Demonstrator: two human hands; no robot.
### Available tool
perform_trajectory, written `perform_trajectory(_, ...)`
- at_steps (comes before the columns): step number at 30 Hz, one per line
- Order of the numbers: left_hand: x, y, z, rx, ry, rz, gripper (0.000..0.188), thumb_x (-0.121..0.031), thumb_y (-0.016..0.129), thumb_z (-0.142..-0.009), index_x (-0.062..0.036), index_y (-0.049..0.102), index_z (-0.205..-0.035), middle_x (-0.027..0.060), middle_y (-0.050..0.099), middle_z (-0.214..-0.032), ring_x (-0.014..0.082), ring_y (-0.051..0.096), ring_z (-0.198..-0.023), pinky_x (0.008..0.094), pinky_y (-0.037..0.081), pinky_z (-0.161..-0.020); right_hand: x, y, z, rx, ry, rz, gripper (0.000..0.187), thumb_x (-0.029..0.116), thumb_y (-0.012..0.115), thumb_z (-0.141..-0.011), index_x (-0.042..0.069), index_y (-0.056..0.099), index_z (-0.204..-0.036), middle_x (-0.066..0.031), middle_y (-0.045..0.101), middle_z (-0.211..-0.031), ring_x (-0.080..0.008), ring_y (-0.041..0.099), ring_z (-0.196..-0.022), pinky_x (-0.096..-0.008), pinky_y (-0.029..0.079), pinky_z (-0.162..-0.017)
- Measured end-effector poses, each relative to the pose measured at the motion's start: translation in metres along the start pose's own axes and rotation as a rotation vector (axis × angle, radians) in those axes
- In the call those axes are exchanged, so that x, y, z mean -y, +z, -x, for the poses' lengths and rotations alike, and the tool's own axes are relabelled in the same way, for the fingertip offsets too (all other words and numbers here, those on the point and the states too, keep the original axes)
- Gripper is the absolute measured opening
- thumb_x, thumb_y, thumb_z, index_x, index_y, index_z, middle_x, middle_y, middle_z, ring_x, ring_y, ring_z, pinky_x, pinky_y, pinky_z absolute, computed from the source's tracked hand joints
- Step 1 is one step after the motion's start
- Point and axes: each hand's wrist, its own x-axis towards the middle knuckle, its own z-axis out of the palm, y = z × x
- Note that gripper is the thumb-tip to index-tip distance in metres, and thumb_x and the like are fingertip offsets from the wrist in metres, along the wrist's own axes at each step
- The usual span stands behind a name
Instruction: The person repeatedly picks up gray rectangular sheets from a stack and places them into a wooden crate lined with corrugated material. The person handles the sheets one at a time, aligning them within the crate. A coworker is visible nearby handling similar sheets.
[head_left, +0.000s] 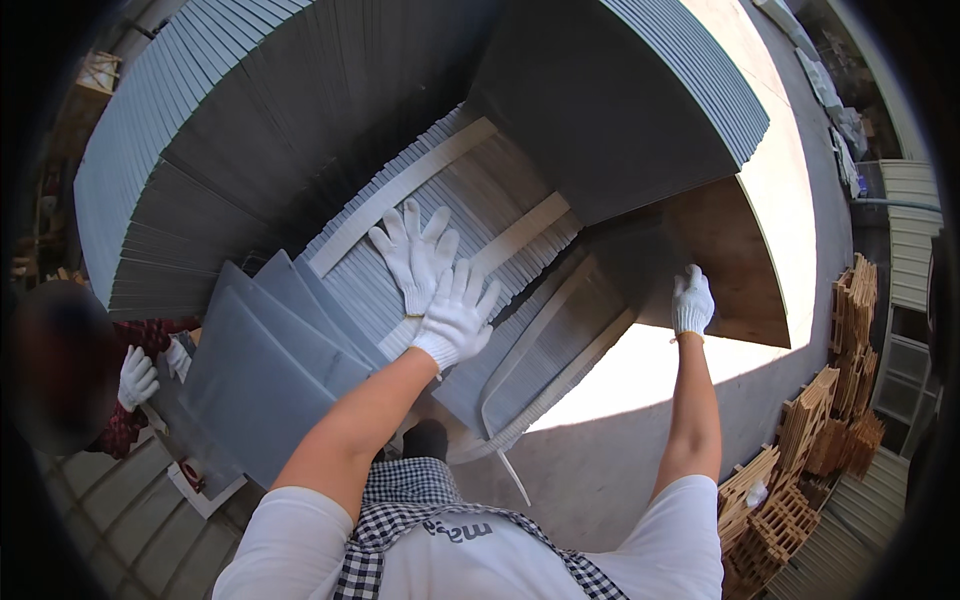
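White knit gloves cover both my hands. My left hand (456,315) lies flat with its fingers spread, over the cuff end of a loose white glove (405,248). Both rest on a row of thin grey sheets (352,268) with pale strips (405,182) laid across. Further right, my right hand (692,302) is closed, its fingers curled in front of a brown board (735,250) near that board's lower edge. Whether it grips anything is hidden. Several loose grey sheets (265,345) lean in a fan left of my left forearm.
Tall stacks of grey sheets rise at the far left (300,120) and far right (590,110). Another person's gloved hand (137,378) shows at the left. Wooden pallets (790,500) are piled at the right. A pale strap (515,478) hangs by my apron.
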Motion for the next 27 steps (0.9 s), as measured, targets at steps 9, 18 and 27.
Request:
perform_trajectory(9, -0.001, -0.01, 0.004, -0.021, -0.005, 0.038, 0.074, -0.039, 0.073, -0.073, -0.0024, 0.054, -0.135, 0.028, 0.047, -0.136, 0.0476, 0.036, -0.134, 0.0571, 0.029, -0.111, 0.139, -0.08, 0.04, 0.035, -0.427, -0.322, 0.022, 0.023, 0.066, -0.09, 0.014, 0.065, -0.11, -0.0105, 0.07, -0.1, -0.0329, 0.068, -0.087, -0.0419, 0.054, -0.076)
perform_trajectory(18, -0.024, -0.082, 0.062, 0.123, 0.049, 0.217, 0.041, -0.039, 0.069, -0.079, -0.0072, 0.062, -0.104, 0.0145, 0.063, -0.106, 0.0337, 0.055, -0.11, 0.0478, 0.042, -0.092, 0.242, -0.208, -0.033, -0.712, -0.611, -0.195, 0.04, 0.02, 0.073, -0.086, 0.014, 0.063, -0.123, -0.0052, 0.067, -0.109, -0.0276, 0.064, -0.099, -0.0406, 0.053, -0.086)
perform_trajectory(27, -0.051, -0.157, 0.235, -0.01, -0.312, 0.66, 0.03, -0.026, 0.062, -0.088, -0.0025, 0.069, -0.105, 0.0147, 0.071, -0.091, 0.0324, 0.067, -0.089, 0.0436, 0.051, -0.081, 0.265, -0.234, -0.088, -0.516, -0.304, 0.081, 0.051, 0.027, 0.07, -0.085, 0.014, 0.058, -0.133, -0.0096, 0.063, -0.119, -0.0311, 0.062, -0.105, -0.0467, 0.052, -0.088)
